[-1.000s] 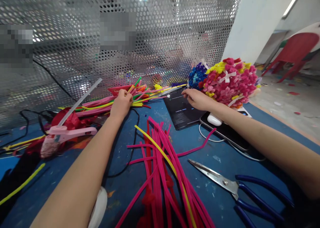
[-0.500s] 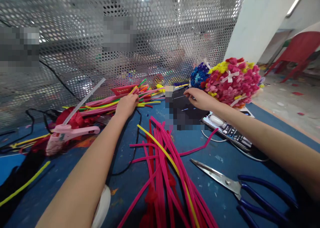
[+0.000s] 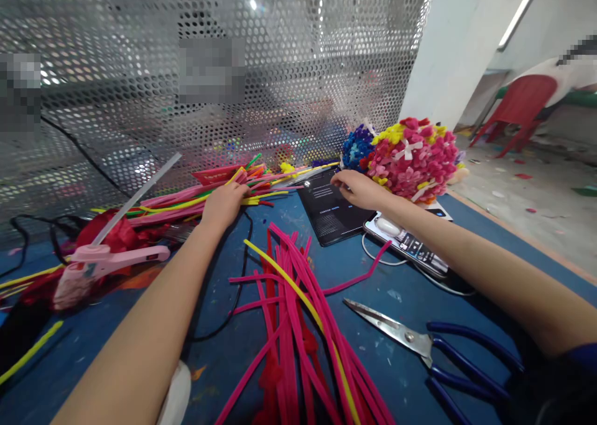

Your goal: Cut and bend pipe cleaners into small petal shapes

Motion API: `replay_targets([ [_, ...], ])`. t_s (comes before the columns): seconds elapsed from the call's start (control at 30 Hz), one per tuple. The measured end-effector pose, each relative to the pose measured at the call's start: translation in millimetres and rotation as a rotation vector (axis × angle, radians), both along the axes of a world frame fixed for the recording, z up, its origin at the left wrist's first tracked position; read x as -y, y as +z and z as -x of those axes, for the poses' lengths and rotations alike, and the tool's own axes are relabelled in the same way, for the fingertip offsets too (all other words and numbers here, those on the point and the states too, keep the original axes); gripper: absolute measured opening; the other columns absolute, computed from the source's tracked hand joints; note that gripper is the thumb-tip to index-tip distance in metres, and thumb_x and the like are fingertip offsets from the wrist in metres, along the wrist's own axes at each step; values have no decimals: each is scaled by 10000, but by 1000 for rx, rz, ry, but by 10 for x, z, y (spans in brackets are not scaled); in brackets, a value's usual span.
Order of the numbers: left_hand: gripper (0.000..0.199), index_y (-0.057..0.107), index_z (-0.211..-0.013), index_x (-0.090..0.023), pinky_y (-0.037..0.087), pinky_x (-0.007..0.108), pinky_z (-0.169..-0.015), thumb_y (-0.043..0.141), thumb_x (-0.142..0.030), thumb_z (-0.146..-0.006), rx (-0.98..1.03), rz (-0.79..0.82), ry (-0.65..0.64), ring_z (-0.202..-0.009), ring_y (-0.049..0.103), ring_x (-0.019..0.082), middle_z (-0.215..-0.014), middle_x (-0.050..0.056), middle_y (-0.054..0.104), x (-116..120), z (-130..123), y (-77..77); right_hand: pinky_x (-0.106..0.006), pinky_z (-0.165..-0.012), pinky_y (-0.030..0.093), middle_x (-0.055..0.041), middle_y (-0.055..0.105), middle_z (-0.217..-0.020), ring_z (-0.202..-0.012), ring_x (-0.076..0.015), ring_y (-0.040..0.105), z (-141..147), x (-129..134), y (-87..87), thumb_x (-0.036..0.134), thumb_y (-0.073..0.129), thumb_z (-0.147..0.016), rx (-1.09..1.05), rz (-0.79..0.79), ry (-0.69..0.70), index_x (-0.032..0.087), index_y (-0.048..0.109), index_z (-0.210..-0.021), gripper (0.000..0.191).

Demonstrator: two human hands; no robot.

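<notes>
My left hand [image 3: 224,202] reaches forward to a pile of coloured pipe cleaners [image 3: 177,202] by the perforated screen. Its fingers are bent over the pile and partly hidden, with pipe cleaner ends showing beside them. My right hand [image 3: 358,188] hovers over a dark-screened tablet [image 3: 329,216], loosely curled, with nothing visible in it. Just beyond that hand are blue pipe cleaner flowers [image 3: 358,148] and a large pink bunch of flowers [image 3: 415,160]. Between my arms lie long magenta pipe cleaners [image 3: 291,325] with one yellow pipe cleaner [image 3: 305,302] across them.
Scissors with blue handles [image 3: 420,344] lie on the blue table at right. A phone [image 3: 420,244] with a white case on it sits under my right forearm, near a white cable. A pink glue gun [image 3: 107,260] stands at left. A red chair [image 3: 517,104] is behind.
The view has turned slightly right, so the table things appear further left. Both hands keep about the same places. Part of a person in white now shows behind the red chair.
</notes>
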State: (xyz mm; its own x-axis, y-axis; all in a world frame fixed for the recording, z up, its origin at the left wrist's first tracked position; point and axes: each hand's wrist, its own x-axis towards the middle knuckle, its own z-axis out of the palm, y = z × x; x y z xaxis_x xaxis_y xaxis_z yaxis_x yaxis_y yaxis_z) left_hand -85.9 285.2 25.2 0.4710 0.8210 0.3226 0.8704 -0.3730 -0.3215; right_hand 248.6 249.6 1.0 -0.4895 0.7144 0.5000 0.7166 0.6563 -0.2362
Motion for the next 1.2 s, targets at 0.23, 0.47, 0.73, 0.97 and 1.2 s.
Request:
replay_targets([
  [0.23, 277, 663, -910, -212, 432, 296, -668, 393, -204, -851, -19, 14, 2, -867, 608, 237, -963, 62, 647, -22, 20, -17, -314, -771, 426, -95, 595, -886, -843, -198, 528, 3, -4, 8, 31, 409, -723, -1, -16, 2, 130, 547, -932, 269],
  [0.47, 272, 660, -911, -191, 435, 311, -716, 400, -205, -833, -4, 22, 39, -871, 609, 250, -966, 87, 644, 5, -8, 0, -330, -780, 425, -92, 598, -897, -862, -206, 534, 6, -10, -7, 36, 399, -717, -30, -23, 0, 146, 546, -920, 274],
  [0.73, 313, 669, -920, -193, 441, 301, -716, 366, -212, -846, -14, 66, 39, -901, 603, 247, -997, 82, 642, 3, 11, 38, -301, -696, 459, -81, 628, -889, -809, -186, 580, -64, 100, 405, 101, 442, -753, -246, 14, -35, 145, 563, -936, 224],
  [0.97, 320, 674, -928, -202, 437, 311, -732, 366, -212, -841, 23, 67, 50, -910, 599, 248, -1018, 80, 645, -10, 30, 10, -298, -681, 455, -75, 645, -873, -779, -183, 591, -97, 175, 556, 130, 446, -773, -182, 73, -16, 134, 580, -944, 217],
  [1.2, 307, 671, -926, -208, 434, 293, -748, 376, -208, -841, 21, 76, 60, -905, 599, 228, -1032, 71, 646, 18, 9, 35, -286, -708, 458, -78, 648, -923, -827, -179, 594, -85, 125, 411, 90, 427, -783, -100, 141, -19, 142, 579, -963, 242],
])
